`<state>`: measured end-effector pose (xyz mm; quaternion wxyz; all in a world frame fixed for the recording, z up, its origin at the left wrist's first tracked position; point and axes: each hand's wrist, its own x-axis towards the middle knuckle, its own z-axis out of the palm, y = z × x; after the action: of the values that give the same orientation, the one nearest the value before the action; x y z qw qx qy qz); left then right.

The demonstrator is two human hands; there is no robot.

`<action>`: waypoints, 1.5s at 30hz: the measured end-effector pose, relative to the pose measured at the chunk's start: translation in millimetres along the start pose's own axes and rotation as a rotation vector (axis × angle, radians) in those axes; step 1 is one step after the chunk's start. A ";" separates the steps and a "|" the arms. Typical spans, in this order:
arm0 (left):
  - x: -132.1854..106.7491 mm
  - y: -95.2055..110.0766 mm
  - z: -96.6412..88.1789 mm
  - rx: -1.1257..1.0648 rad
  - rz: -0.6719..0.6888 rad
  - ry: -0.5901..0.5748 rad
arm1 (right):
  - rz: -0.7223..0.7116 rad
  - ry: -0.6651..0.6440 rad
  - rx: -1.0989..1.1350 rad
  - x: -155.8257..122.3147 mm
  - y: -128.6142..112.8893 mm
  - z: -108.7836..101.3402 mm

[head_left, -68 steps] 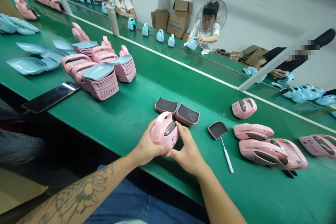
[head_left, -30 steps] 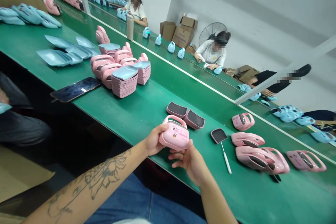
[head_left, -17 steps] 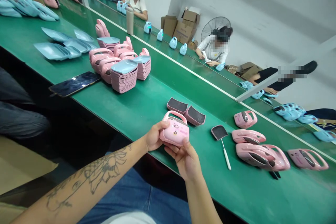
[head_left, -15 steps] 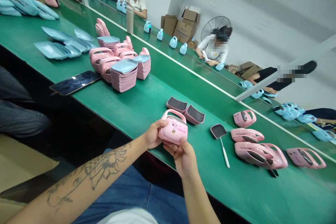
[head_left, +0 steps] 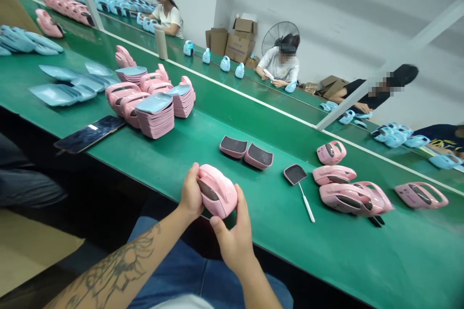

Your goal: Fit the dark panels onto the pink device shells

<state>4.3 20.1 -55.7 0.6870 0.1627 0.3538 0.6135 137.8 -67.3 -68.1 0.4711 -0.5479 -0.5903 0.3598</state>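
A: Going left to right, what comes first?
B: A phone (head_left: 89, 134) lies face up on the green tabletop (head_left: 362, 260). Beside it, stacked pink shells (head_left: 155, 125) carry pale blue trays (head_left: 154, 103), all well left of the hands.
A: What are the hands doing?
B: Both are closed narrowly around one pink plastic case (head_left: 219, 192). The left hand (head_left: 190, 192) wraps its left end, while the right hand (head_left: 234, 241) cups it from below and to the right.
A: Where is the case, and which way does it run?
B: It is held between the hands, over the tabletop's near edge. Its long axis slants from upper left to lower right. A dark oval window (head_left: 208, 189) sits toward the left end, so the left hand is nearer to that window.
A: What lies farther right?
B: Two dark-faced pink pieces (head_left: 233, 147) sit just beyond the hands, then a small paddle (head_left: 295, 174) with a white handle, and pink shells (head_left: 353, 199) well to the right.
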 end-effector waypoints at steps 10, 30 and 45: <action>2.0 19.5 -2.8 0.334 0.212 -0.060 | 0.054 0.268 0.140 29.4 2.5 -9.5; -7.8 53.2 -7.0 1.070 0.183 -0.536 | -0.161 -0.113 0.182 24.0 6.4 -20.6; -28.0 42.9 -0.2 1.057 0.112 -0.409 | 0.006 0.043 0.434 19.5 0.7 -8.9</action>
<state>-27.0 1.6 -19.7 0.5331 0.6183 0.4633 0.3447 147.3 -48.7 -63.0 0.5892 -0.4430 -0.4872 0.4682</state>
